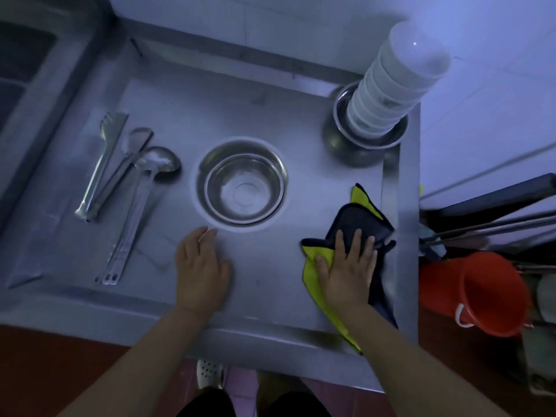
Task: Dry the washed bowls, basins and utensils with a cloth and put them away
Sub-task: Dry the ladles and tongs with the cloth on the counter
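The right hand lies flat on the cloth, the left hand flat and empty beside the nested basins; best bunch the cloth before lifting one.

Left hand and right hand both flat, palms down, fingers straight, slightly spread.

Right hand flat on cloth; left hand on counter.

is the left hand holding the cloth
No, the left hand lies flat on the steel counter near the basin, while the cloth sits under the right hand.
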### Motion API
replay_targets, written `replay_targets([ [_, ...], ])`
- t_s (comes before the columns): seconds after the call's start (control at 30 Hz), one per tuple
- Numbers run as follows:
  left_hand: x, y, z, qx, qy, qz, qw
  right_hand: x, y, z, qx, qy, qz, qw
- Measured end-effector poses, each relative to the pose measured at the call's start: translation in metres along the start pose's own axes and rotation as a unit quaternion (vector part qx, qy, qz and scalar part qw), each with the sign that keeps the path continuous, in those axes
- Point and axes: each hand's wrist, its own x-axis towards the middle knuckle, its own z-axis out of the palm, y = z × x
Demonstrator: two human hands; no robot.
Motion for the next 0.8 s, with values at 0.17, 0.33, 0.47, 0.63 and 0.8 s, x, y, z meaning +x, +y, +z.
replay_targets([
  [0.17, -0.030, -0.044, -0.027, -0.005, 0.000, 0.011, 1.000, -0.018, -0.068, 0.008, -0.010, -0.049, 0.019, 0.999],
  [0.33, -0.071, -0.101, -0.061, 0.006, 0.006, -0.022, 1.000, -0.033, -0.154, 0.015, -0.014, -0.068, -0.054, 0.996],
  [0.47, -0.109, -0.139, -0.090, 0.001, 0.025, -0.050, 0.998, -0.063, -0.229, 0.027, -0.024, -0.098, -0.147, 0.984],
  [0.63, -0.145, -0.170, -0.111, 0.018, 0.013, -0.075, 0.997, -0.107, -0.264, 0.033, -0.024, -0.161, -0.242, 0.956],
  [0.8, -0.153, -0.162, -0.122, -0.011, 0.005, -0.053, 0.999, -0.141, -0.224, 0.026, -0.023, -0.162, -0.265, 0.950],
])
